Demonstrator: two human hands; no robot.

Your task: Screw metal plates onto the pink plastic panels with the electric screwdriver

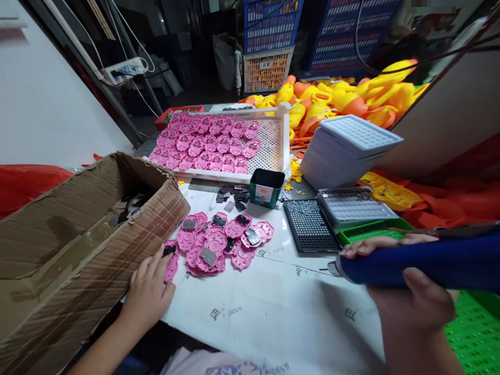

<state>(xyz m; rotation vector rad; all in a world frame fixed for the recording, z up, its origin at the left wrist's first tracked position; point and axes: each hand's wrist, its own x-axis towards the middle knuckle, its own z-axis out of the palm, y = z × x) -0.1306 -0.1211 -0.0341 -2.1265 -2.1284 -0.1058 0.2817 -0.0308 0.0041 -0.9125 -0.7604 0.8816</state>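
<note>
Palm down in the head view, the left hand [150, 289] lays its fingers over a pink plastic part [171, 270] beside the cardboard box [97, 260]; whether it grips the part or merely touches it cannot be told. On that part's upper face sits a small black plate [169, 250]. The right hand [414, 304] is wrapped around a blue electric screwdriver [414, 264], whose thin bit [324, 269] points left, above the surface [273, 299] and apart from the pink parts. Between the hands, near the left one, a loose pile of pink plastic parts [214, 241] lies on the paper-covered surface, several topped by black or grey plates [208, 255]. Behind the pile, flat dark pieces [234, 195] are scattered next to a dark green square cup [262, 195]. Farther back, a white perforated crate [286, 138] carries more pink parts [210, 143] in close rows. Right of the pile, a black perforated tray [316, 233] holds small metallic pieces [307, 207], with a tall stack of white trays [332, 156] behind it. Yellow and orange parts [332, 100] are heaped at the back right.
</note>
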